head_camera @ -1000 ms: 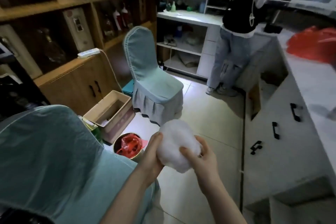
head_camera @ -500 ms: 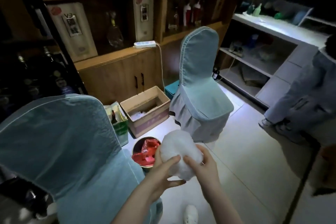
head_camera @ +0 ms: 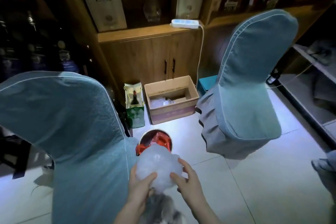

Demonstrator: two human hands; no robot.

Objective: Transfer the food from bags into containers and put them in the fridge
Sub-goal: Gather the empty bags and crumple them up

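Observation:
A crumpled ball of clear white plastic bag (head_camera: 158, 163) sits between both my hands low in the view. My left hand (head_camera: 140, 185) grips its left underside, thumb pressed on the front. My right hand (head_camera: 187, 178) cups its right side. The ball hangs just above and in front of a round metal bin (head_camera: 170, 137) on the floor, which holds red plastic bags (head_camera: 162, 139). No food or container shows in view.
A blue-covered chair (head_camera: 72, 132) stands close on the left, another chair (head_camera: 243, 96) on the right. An open cardboard box (head_camera: 171, 100) and a green gift bag (head_camera: 134, 105) stand by the wooden cabinet (head_camera: 151, 56). White shelving (head_camera: 312, 78) is at far right.
My view has turned left and down toward the floor bin. Both hands have carried the crumpled bag closer to the bin, and the standing person has left the view.

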